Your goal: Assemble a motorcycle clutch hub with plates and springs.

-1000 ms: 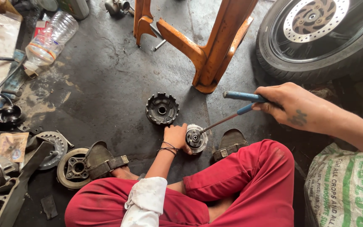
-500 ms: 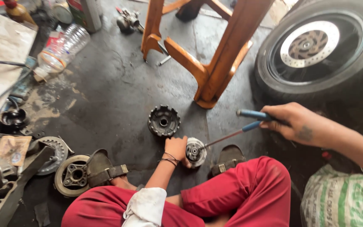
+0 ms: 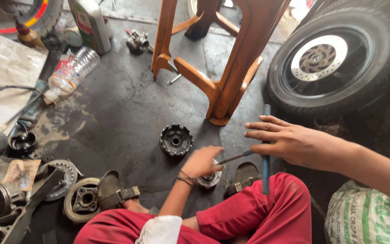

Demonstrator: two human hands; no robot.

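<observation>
The person sits cross-legged on the floor, knees in red trousers spread low in view. The left arm, its white sleeve pushed up, reaches forward between the knees, thin bands at the wrist. The left hand [image 3: 201, 161] bends down at the wrist, palm down, fingers curled over a small round part [image 3: 209, 180] and pressing on it. The right arm comes in bare from the right edge, forearm nearly level. The right hand [image 3: 290, 140] is loosely spread, fingers [image 3: 260, 128] stretched toward the left, palm down, with a blue-handled tool [image 3: 266, 149] against it; how firmly it grips cannot be told
</observation>
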